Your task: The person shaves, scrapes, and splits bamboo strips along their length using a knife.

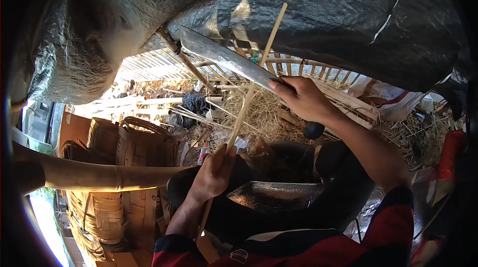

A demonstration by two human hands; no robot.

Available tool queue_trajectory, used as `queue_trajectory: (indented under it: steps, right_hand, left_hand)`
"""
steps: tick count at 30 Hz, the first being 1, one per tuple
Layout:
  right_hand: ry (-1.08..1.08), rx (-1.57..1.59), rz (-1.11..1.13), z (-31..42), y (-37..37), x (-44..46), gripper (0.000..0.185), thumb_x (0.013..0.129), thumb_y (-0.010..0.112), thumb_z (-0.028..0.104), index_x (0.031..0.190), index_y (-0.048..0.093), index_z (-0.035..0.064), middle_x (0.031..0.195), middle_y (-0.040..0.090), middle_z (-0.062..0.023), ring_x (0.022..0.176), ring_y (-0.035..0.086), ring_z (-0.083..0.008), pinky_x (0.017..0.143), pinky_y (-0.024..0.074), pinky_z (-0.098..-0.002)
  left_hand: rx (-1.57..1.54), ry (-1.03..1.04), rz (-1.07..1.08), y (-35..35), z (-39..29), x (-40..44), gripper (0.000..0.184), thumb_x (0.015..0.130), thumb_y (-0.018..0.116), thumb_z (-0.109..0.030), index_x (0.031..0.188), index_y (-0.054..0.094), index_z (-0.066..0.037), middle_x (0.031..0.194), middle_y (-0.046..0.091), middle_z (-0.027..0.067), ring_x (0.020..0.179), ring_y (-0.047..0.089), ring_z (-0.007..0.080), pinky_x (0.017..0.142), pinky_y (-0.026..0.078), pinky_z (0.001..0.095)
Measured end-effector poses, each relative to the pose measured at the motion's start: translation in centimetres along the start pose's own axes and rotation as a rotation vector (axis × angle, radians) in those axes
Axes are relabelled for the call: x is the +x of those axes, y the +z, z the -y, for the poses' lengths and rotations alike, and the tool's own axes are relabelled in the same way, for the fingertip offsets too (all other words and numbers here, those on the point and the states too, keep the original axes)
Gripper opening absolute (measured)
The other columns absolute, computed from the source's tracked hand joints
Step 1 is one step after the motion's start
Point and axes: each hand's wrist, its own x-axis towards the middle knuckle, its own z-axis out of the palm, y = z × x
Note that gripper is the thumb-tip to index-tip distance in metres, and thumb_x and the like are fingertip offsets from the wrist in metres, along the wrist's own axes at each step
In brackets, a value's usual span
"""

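Note:
My left hand [213, 176] is closed around a long, narrow bamboo strip [242, 116], low on its length. The strip slants up and to the right, and its lower end runs down under my forearm. My right hand [304, 98] grips a machete [224, 60] near the base of its wide metal blade, thumb laid along it. The blade points to the upper left and crosses the strip close to my right hand. Most of the machete's handle is hidden by the hand; a dark rounded knob [313, 130] shows below the wrist.
Woven bamboo baskets [97, 212] stand at lower left, beside a thick horizontal bamboo pole [114, 176]. A black plastic sheet [318, 13] hangs overhead. Shavings [259, 110] cover the ground, with a clear bottle [203, 153] and a slatted bamboo fence [154, 67] beyond.

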Motion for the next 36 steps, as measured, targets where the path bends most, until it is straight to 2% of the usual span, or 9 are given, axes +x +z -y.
queue_trajectory:
  steps: [1,5,8,12,18,22,28,34,36]
  right_hand:
    - [-0.027,0.091,-0.007,-0.3,0.9,0.3,0.052,0.099,0.044,0.048,0.103,0.061,-0.0011,0.055,0.046,-0.0012,0.042,0.045,-0.0074,0.037,0.0362,-0.0265]
    - [0.241,0.277,-0.002,1.5,-1.0,1.1,0.054,0.099,0.043,0.051,0.096,0.058,-0.0003,0.053,0.044,0.0014,0.037,0.041,-0.0061,0.034,0.034,-0.0235]
    - [0.341,0.428,0.043,2.1,0.4,0.2,0.057,0.098,0.041,0.054,0.093,0.056,0.0003,0.052,0.042,0.0037,0.037,0.042,-0.0063,0.034,0.0356,-0.022]
    - [0.157,0.129,0.26,3.0,3.6,-0.9,0.056,0.098,0.042,0.053,0.105,0.066,0.0025,0.056,0.049,-0.0038,0.055,0.055,-0.0174,0.057,0.0454,-0.041]
    - [0.277,0.295,0.093,2.9,4.3,-0.7,0.049,0.1,0.042,0.045,0.094,0.065,0.0024,0.054,0.049,-0.0004,0.047,0.049,-0.0109,0.046,0.0387,-0.0326]
    - [-0.028,0.25,0.1,3.2,6.8,-1.3,0.048,0.099,0.045,0.046,0.095,0.065,0.003,0.054,0.047,-0.0005,0.051,0.05,-0.0127,0.049,0.0403,-0.0348]
    - [0.36,0.905,0.136,3.6,4.0,0.8,0.046,0.097,0.048,0.051,0.106,0.056,0.007,0.055,0.041,0.0042,0.039,0.038,-0.0051,0.038,0.0329,-0.0233]
    - [0.303,0.999,-0.067,3.9,-0.3,2.0,0.044,0.093,0.057,0.051,0.091,0.054,0.0063,0.058,0.045,0.0021,0.043,0.041,-0.0061,0.038,0.0325,-0.0237]
    - [0.228,0.925,-0.19,3.3,-2.6,2.0,0.047,0.092,0.058,0.052,0.093,0.053,0.0054,0.058,0.044,0.0019,0.043,0.041,-0.0063,0.038,0.0334,-0.0241]
  left_hand:
    - [-0.014,-0.016,-0.06,0.3,1.0,-0.2,0.019,0.098,0.053,-0.015,0.098,0.056,0.004,0.061,0.048,0.0155,0.053,0.049,0.0193,0.05,0.038,0.0344]
    - [0.309,0.401,-0.188,0.2,0.5,0.2,0.015,0.096,0.053,-0.009,0.098,0.053,0.006,0.061,0.052,0.019,0.057,0.057,0.0389,0.045,0.04,0.0448]
    - [0.295,0.227,-0.144,0.3,0.1,0.4,0.011,0.095,0.052,-0.005,0.099,0.05,0.005,0.064,0.054,0.0196,0.056,0.056,0.0409,0.044,0.039,0.0471]
    - [0.359,0.336,-0.129,0.1,0.5,0.5,0.011,0.094,0.054,-0.007,0.097,0.047,0.002,0.057,0.052,0.0199,0.052,0.054,0.043,0.043,0.039,0.0491]
    - [0.279,0.271,-0.193,0.3,1.4,0.5,0.014,0.093,0.054,-0.005,0.102,0.046,0.003,0.059,0.052,0.0212,0.054,0.054,0.0423,0.044,0.04,0.0488]
    - [0.297,0.326,-0.216,0.2,1.6,0.8,0.015,0.094,0.053,-0.005,0.103,0.045,0.003,0.06,0.052,0.0215,0.055,0.055,0.043,0.044,0.04,0.0489]
    - [0.085,0.25,-0.057,1.0,0.5,0.2,0.02,0.094,0.054,-0.005,0.11,0.045,0.003,0.064,0.054,0.0213,0.059,0.055,0.0441,0.05,0.04,0.0467]
    - [-0.22,0.091,0.199,0.7,0.5,-0.7,0.03,0.096,0.054,-0.007,0.123,0.043,0.003,0.08,0.061,0.0138,0.07,0.06,0.0197,0.063,0.044,0.035]
    - [-0.574,-0.066,0.239,0.5,2.6,-1.9,0.026,0.096,0.054,-0.005,0.121,0.047,0.003,0.075,0.053,0.0034,0.063,0.048,0.0095,0.055,0.038,0.0263]
